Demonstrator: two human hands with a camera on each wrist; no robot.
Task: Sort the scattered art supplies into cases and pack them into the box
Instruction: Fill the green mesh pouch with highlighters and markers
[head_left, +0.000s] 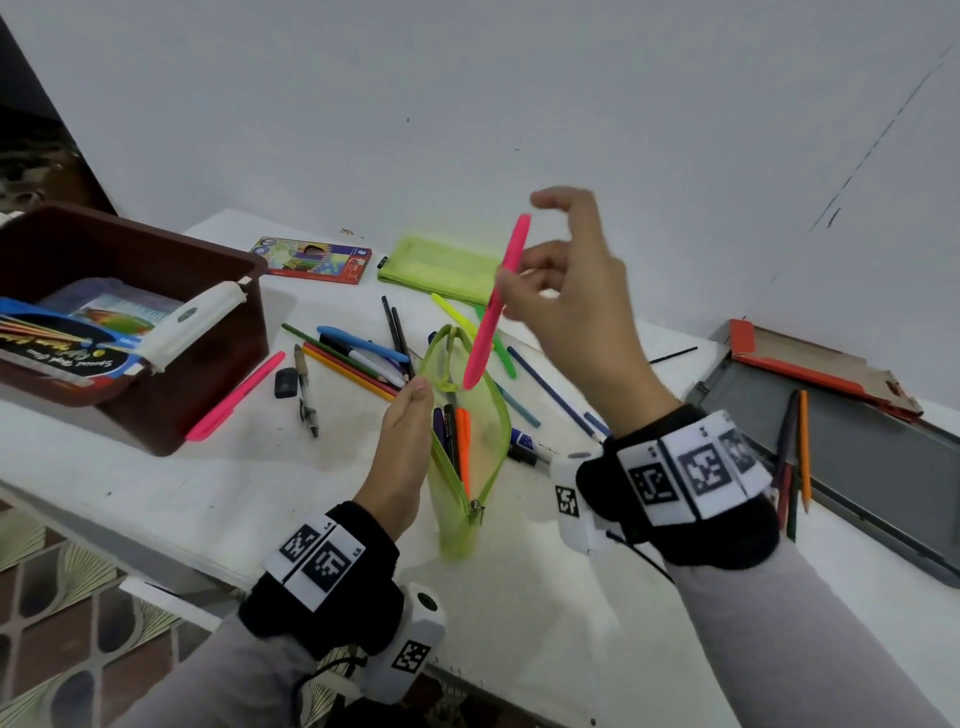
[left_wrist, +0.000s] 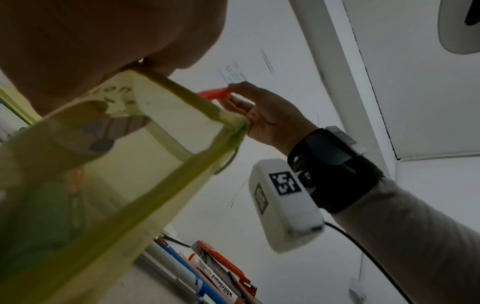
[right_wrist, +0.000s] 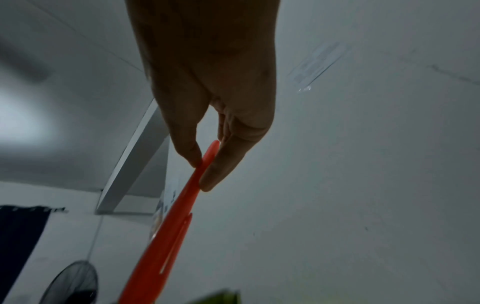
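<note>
Nearest us, the left hand (head_left: 402, 447) grips the near-left edge of the green mesh pouch (head_left: 467, 467), fingers curled round its rim, holding it upright w/ the zip open on the white table (head_left: 208, 499). We can see an orange pen (head_left: 464, 441) and a couple of dark ones already inside. Just above the mouth, the right hand (head_left: 576, 306) pinches a pink highlighter (head_left: 493, 306) near its top betw. thumb and fingertip, other fingers loosely spread; the highlighter hangs tilted, lower tip right over the opening, not yet in.

Farther back, loose stuff is scattered on the table: a blue pen (head_left: 363, 343), colored pencils (head_left: 348, 364), a black eraser (head_left: 285, 383), a second pink highlighter (head_left: 236, 397) leaning by the brown box (head_left: 208, 332) at left. That box holds a couple of supply packs. At right, a grey tray (head_left: 857, 467) w/ an orange pencil (head_left: 804, 447) on it. Far side: a colored-pencil pack (head_left: 314, 259) and a second green pouch (head_left: 441, 267) lying flat near the wall.
</note>
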